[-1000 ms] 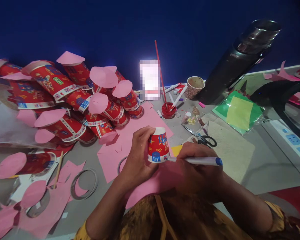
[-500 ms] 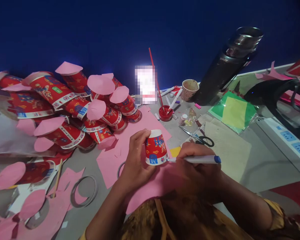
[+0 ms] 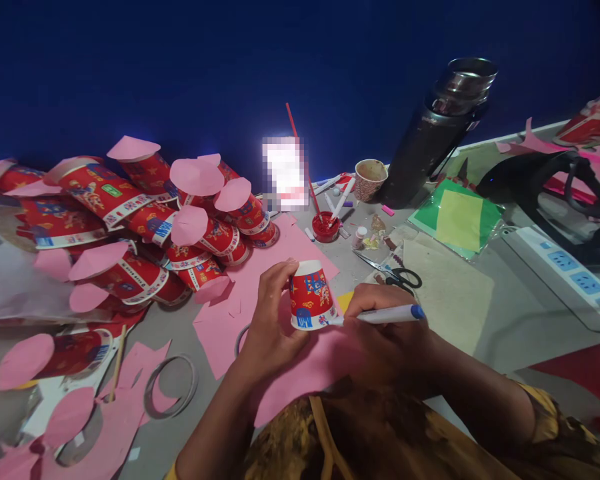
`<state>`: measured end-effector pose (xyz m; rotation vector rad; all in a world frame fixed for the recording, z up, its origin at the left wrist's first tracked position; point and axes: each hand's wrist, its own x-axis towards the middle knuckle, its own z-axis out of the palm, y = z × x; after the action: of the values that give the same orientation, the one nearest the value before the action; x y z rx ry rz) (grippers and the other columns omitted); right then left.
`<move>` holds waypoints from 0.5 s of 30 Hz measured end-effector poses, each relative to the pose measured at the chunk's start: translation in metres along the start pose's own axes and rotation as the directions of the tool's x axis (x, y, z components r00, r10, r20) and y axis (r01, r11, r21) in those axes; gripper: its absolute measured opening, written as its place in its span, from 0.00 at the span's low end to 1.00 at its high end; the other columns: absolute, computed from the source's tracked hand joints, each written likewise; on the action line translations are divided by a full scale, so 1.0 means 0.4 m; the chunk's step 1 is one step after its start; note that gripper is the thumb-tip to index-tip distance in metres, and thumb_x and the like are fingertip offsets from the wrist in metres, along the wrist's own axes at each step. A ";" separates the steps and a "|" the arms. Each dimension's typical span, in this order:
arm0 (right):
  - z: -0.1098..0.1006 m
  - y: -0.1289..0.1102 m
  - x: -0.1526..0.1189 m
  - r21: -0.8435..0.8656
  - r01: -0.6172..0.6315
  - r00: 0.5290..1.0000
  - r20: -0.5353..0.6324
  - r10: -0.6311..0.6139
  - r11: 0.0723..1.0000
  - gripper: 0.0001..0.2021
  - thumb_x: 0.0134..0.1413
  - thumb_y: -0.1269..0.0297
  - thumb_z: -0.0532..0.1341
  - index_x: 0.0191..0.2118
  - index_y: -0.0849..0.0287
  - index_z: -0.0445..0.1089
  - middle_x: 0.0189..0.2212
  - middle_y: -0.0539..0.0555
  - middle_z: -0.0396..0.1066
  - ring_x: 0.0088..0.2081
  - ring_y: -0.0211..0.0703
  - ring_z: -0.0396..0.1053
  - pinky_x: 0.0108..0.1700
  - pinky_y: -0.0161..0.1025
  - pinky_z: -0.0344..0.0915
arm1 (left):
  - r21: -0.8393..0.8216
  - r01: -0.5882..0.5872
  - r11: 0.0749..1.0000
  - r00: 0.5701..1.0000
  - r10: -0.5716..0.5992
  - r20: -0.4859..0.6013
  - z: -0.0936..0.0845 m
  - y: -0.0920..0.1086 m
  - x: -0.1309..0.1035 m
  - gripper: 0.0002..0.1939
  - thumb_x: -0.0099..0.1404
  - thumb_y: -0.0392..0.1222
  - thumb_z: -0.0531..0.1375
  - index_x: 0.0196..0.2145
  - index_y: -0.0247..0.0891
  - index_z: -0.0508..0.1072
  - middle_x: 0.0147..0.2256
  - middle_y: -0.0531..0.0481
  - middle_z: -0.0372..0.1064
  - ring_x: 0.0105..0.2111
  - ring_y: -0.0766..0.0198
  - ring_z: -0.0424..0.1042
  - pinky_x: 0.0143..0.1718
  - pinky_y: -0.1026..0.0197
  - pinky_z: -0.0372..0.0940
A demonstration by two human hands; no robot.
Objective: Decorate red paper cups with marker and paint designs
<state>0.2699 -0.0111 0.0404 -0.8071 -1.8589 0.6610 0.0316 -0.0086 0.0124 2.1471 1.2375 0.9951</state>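
Observation:
Upside down over pink paper (image 3: 280,397) is a red printed paper cup (image 3: 311,295), its white base upward. My left hand (image 3: 270,320) is closed around the cup's left side, thumb low and fingers at the top. A white marker with a blue end (image 3: 387,315) is pinched in my right hand (image 3: 380,333). The marker's tip meets the lower right rim of the cup, beside its printed white band. Behind my left hand shows part of a tape roll (image 3: 240,339).
Several red cups with pink paper cones (image 3: 190,227) are heaped at the left. Scissors (image 3: 395,272), a red paint pot (image 3: 326,228), a patterned cup (image 3: 370,180) and a black flask (image 3: 440,133) stand or lie beyond my hands. A power strip (image 3: 560,263) is at the right.
My right hand and the marker have shifted slightly left along the cup's rim. The left hand still holds the cup in nearly the same place. The view has turned a little.

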 end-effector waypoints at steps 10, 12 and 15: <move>0.015 0.007 -0.011 -0.034 -0.042 0.999 0.003 0.042 0.999 0.09 0.63 0.72 0.61 0.31 0.55 0.70 0.23 0.48 0.75 0.24 0.36 0.69 0.28 0.35 0.62 | 0.037 -0.059 0.998 0.998 0.059 0.008 0.000 0.007 0.002 0.45 0.63 0.31 0.64 0.73 0.48 0.55 0.66 0.37 0.61 0.68 0.44 0.64 0.66 0.37 0.69; 0.016 0.007 -0.013 -0.043 -0.074 0.997 0.013 0.075 0.996 0.09 0.62 0.73 0.62 0.30 0.55 0.70 0.24 0.47 0.74 0.24 0.36 0.68 0.28 0.35 0.62 | 0.049 -0.082 0.995 0.997 0.081 0.016 0.001 0.007 0.003 0.44 0.63 0.32 0.64 0.73 0.48 0.55 0.66 0.36 0.61 0.68 0.44 0.65 0.66 0.37 0.70; 0.012 0.007 -0.013 -0.026 -0.091 0.996 0.004 0.091 0.996 0.09 0.62 0.72 0.62 0.30 0.55 0.69 0.23 0.47 0.73 0.23 0.36 0.67 0.27 0.35 0.61 | 0.056 -0.084 0.995 0.996 0.083 0.017 0.002 0.004 0.002 0.43 0.64 0.34 0.65 0.73 0.48 0.55 0.66 0.36 0.61 0.68 0.43 0.65 0.65 0.37 0.70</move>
<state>0.2679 -0.0136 0.0336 -0.9117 -1.8473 0.6980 0.0334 -0.0086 0.0133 2.2627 1.1908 0.9871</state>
